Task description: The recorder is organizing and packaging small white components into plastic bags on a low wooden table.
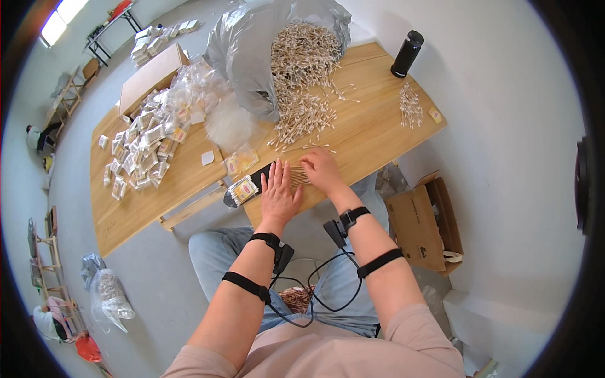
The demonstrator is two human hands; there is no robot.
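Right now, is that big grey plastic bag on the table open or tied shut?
Open: the grey plastic bag has its mouth spread wide, with loose cotton swabs spilling out onto the wooden table.

bright, even light | window (55, 26) blown out | soft shadows | dark, curved rim

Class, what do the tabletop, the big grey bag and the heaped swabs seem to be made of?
Tabletop: wood or wood-look laminate, smooth, judging by its yellowish grain. Grey bag: probably thin plastic film, glossy, with crinkled highlights. Heaped swabs: sticks perhaps wood or bamboo, given their tan colour; tips likely matt cotton, being white.
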